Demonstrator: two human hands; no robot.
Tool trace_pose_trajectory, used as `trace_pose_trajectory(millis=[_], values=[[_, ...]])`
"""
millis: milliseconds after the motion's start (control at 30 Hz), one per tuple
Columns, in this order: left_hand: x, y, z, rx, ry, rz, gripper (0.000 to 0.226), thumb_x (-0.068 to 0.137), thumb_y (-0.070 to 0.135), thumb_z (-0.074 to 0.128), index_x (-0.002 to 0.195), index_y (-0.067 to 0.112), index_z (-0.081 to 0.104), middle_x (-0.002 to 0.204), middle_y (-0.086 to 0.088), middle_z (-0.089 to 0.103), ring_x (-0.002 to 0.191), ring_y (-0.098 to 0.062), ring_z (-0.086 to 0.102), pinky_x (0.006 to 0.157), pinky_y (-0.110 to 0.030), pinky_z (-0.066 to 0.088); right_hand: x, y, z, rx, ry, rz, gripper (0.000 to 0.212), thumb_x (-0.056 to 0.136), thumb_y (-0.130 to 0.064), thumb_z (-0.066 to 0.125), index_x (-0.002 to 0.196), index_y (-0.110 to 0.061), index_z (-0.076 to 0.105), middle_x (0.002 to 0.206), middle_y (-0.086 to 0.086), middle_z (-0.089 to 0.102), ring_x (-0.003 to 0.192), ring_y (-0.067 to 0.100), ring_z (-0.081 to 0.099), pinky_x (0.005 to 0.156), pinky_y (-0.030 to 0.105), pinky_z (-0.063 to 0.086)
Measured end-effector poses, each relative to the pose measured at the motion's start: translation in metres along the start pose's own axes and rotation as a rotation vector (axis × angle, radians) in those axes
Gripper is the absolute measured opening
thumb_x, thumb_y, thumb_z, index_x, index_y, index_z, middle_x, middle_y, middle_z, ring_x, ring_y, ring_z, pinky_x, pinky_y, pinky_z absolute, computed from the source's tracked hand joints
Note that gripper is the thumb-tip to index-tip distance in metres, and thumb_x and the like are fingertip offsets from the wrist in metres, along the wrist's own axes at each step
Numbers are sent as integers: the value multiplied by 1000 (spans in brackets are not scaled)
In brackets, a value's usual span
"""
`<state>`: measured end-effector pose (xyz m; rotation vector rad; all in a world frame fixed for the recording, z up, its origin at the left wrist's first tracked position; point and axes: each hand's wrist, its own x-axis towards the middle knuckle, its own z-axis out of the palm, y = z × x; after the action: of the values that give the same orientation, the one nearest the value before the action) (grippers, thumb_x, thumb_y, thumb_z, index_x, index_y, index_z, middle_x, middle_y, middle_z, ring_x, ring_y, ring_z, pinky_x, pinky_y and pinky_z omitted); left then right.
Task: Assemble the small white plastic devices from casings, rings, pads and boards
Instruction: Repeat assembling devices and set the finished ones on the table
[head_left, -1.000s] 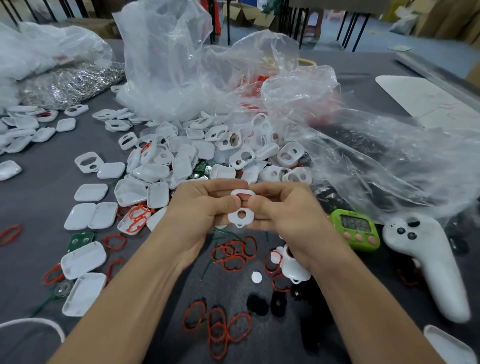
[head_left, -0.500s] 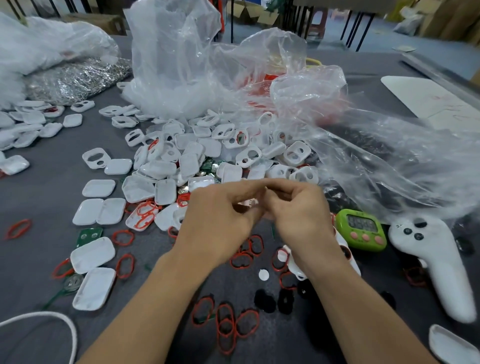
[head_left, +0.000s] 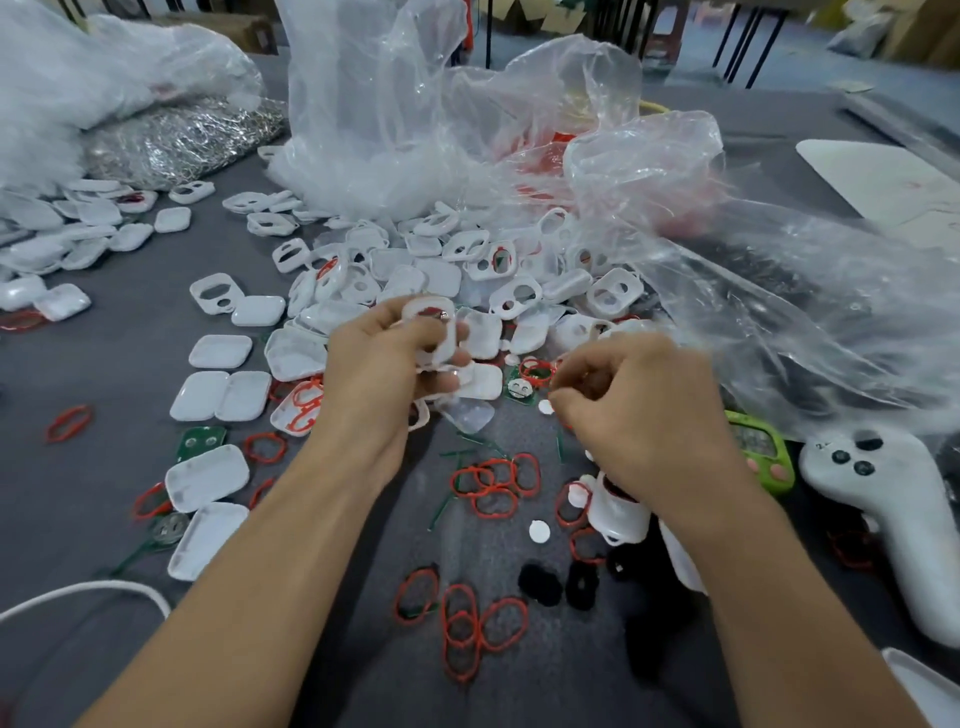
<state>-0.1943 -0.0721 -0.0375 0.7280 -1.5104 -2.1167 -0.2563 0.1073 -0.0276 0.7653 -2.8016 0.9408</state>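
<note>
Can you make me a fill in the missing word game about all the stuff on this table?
1. The left hand holds a white casing, and the stretchy rings on the table are ____ in colour.
2. The little timer beside the right hand is ____.
3. The fuzzy pads near the bottom are ____.
4. The big crinkly bags behind the pile are made of clear ____.

Missing words: red, green, black, plastic

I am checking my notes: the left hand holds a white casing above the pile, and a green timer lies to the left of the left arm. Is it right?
Not quite. The head view shows the green timer right of the right hand, beside the white controller. The left hand does hold the white casing.
</note>
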Motion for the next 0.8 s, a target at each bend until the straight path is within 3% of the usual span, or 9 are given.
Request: trace_pose_trajectory(millis=[100, 267, 467, 633, 700, 800], values=[[11, 8, -13, -155, 79, -6, 18, 94, -6, 46, 95, 3, 61, 75, -6, 74, 50, -9, 56, 42, -17, 43, -3, -6, -4, -56, -226, -62, 12, 75, -19, 78, 74, -31, 80, 61, -20, 65, 63, -1, 62, 58, 8, 43], [14, 11, -21, -189, 87, -27, 15, 94, -4, 48, 98, 2, 62, 77, -5, 75, 54, -10, 59, 48, -16, 47, -13, -20, -21, 9, -672, -103, 18, 58, -28, 93, 65, -35, 77, 54, -13, 65, 46, -2, 56, 44, 9, 37], [10, 8, -15, -59, 47, 33, 19, 90, -6, 53, 99, 5, 65, 74, -4, 74, 53, -12, 59, 46, -19, 45, -26, -32, -15, -149, -831, -217, 27, 52, -31, 97, 71, -29, 77, 53, -14, 63, 47, -1, 57, 42, 13, 37], [0, 8, -8, -28, 31, 27, 24, 87, -9, 54, 102, 4, 66, 71, -6, 74, 50, -15, 59, 43, -20, 44, -30, -35, -7, -185, -784, -255, 21, 58, -28, 92, 69, -26, 74, 56, -16, 67, 52, -3, 60, 49, 12, 44], [-5, 5, -3, -5, 35, 44, 26, 86, -10, 56, 103, 8, 65, 71, -8, 74, 50, -18, 62, 44, -22, 47, -23, -31, -7, -17, -617, -164, 15, 63, -20, 88, 66, -25, 73, 57, -12, 68, 49, -1, 60, 49, 12, 42], [-15, -4, 7, 207, 32, 201, 23, 87, -3, 60, 99, 16, 65, 74, -6, 77, 54, -21, 71, 48, -29, 55, -12, -25, -7, 461, -209, 57, 18, 74, -6, 85, 67, -19, 74, 60, -3, 71, 49, 3, 61, 51, 16, 45]])
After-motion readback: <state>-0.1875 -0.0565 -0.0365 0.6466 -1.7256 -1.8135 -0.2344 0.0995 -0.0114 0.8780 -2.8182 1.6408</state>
